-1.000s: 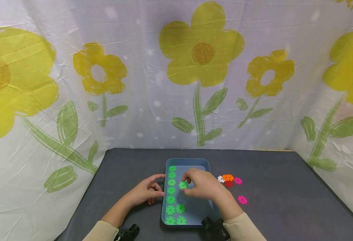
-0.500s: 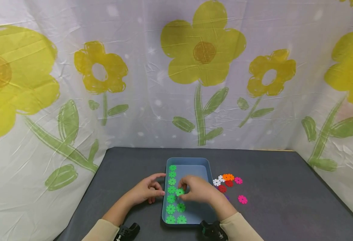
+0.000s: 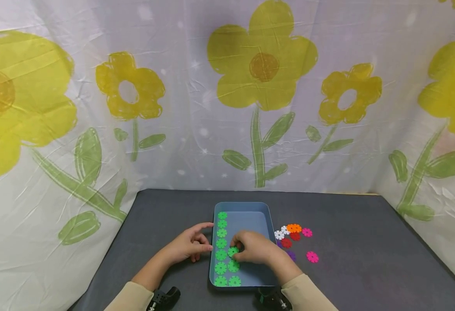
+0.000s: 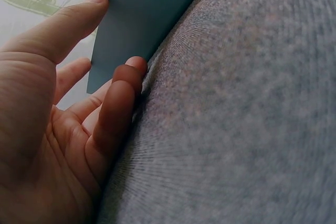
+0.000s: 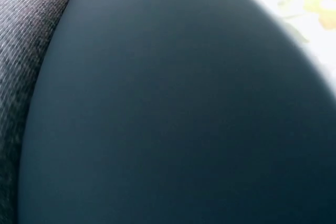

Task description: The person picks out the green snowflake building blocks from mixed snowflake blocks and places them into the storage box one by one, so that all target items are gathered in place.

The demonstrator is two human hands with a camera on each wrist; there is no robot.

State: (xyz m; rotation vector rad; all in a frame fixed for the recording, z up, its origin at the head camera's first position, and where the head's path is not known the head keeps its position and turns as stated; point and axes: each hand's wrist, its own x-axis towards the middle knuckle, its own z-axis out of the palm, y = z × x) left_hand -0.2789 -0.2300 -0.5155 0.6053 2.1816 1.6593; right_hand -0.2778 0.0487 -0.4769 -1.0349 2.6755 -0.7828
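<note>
A blue-grey tray lies on the dark table, with a column of green notched discs along its left side. Two more green discs form a second column at the near end. My right hand is over the tray, pinching another green disc between thumb and fingers just above that second column. At the tray's left side, my left hand touches the rim with index finger and thumb. In the left wrist view its other fingers bend near the tray's outer wall. The right wrist view shows only the tray's outside, not the hand.
Right of the tray lie loose notched discs: white, orange, red, pink and purple. A flower-printed cloth hangs behind and beside the dark table.
My right hand has moved nearer and slightly left with the green disc, down to the second column. More loose discs show beside the tray. The left hand has stayed in place.
</note>
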